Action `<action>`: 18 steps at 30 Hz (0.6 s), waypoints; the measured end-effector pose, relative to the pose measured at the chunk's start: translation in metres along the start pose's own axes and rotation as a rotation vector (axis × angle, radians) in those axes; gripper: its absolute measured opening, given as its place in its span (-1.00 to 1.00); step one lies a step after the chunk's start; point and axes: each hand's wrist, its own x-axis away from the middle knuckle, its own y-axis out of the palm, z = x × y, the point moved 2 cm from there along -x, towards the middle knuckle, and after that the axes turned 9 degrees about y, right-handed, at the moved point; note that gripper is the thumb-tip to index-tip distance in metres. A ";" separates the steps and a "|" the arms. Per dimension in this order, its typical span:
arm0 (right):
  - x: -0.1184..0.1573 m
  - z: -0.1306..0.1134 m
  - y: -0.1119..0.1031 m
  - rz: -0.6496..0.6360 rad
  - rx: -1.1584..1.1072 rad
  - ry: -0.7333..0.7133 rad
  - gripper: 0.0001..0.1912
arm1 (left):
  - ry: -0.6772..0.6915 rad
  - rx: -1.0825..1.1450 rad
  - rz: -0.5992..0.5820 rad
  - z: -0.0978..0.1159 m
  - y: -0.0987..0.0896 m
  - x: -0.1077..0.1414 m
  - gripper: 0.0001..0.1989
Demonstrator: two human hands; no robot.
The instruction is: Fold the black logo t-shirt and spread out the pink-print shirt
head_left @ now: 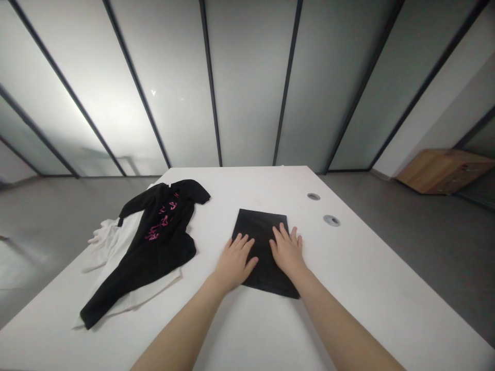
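Over on the white table (pixel 348 309), left hand (pixel 235 261) and right hand (pixel 286 251) lie open, pressing flat, grasping nothing, on a folded black garment (pixel 259 226); a pink-printed black top (pixel 162 247) sits on white cloth (pixel 112 257).

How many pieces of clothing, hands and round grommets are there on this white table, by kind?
Black garment with pink print: 1
White garment: 1
Folded black cloth: 1
Hands, left hand and right hand: 2
Round grommets, far grommet and near grommet: 2
Total: 7
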 end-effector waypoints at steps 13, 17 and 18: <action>0.024 -0.022 0.004 -0.209 0.022 -0.186 -0.46 | -0.267 -0.108 -0.003 -0.016 -0.001 -0.001 -0.38; 0.011 -0.004 0.000 -0.087 0.051 -0.006 -0.39 | -0.236 -0.107 0.026 -0.007 -0.006 0.002 -0.37; 0.009 -0.003 -0.005 -0.072 0.065 0.014 -0.36 | -0.227 -0.113 0.026 -0.004 -0.009 0.002 -0.37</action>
